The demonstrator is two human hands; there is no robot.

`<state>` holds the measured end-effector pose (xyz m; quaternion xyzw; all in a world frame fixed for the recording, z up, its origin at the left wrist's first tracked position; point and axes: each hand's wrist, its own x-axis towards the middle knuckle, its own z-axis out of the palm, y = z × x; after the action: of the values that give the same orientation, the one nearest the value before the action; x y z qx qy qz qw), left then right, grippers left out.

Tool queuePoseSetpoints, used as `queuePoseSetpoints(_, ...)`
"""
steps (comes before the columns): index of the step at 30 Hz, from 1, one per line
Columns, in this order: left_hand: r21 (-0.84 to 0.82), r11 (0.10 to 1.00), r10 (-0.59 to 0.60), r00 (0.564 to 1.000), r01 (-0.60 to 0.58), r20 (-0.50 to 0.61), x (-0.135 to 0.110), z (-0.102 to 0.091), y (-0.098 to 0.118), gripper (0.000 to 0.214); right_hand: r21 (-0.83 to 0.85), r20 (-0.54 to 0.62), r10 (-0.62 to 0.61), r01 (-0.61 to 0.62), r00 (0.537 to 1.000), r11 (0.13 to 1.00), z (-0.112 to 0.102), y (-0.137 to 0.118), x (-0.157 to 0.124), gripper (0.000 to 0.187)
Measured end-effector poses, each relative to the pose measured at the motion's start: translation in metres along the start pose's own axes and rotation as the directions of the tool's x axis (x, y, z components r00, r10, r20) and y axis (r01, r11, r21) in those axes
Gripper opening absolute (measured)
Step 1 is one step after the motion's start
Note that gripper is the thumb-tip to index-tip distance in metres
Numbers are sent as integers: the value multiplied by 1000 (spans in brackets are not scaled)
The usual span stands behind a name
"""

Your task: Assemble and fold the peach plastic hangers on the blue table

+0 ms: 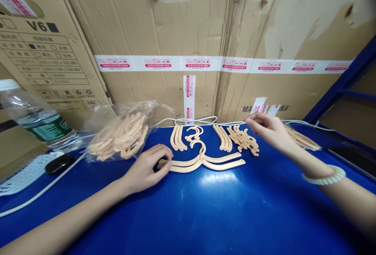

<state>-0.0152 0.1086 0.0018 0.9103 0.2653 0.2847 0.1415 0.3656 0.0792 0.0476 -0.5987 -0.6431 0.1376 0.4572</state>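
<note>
- Head view: two pale hanger-shaped pieces [221, 165] lie one in front of the other, mid-table, hooks pointing away from the person, arms spread left and right on the blue table [188, 216].
- Left hand [148, 169] is at their left ends, thumb and fingers curled nearly closed and, as far as I can tell, lightly pinching the tips. Decent anchor imo.
- Right hand [267, 129] hangs off to the right, above the table's back edge, thumb and fingertips bunched close together. Motion blur there, so can't tell if there's something small between them.
- For steadying, I'd go gentle on the left: a hard squeeze on the ends would probably twist the joint under the hooks.
- I'd also line both middles up square, so the arms don't ride over each other.
- Loose stuff sits just behind: curved strips left [178, 137], curved strips right [222, 138], loose hooks [196, 132] between them, and a jumbled pile [243, 140] right of those. Reaching in from above seems smart, since a low sleeve-swipe could scatter that lot, lol.
</note>
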Motion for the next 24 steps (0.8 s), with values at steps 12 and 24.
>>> queuePoseSetpoints(12,9,1000,-28,999,28,-29,0,0,-3,11,545,-227,391,-217,892,810,-7,72,21,21)
queuePoseSetpoints(24,-3,999,-46,998,46,-30,-1,2,-4,12,635,-172,433,-237,885,735,19,104,20,19)
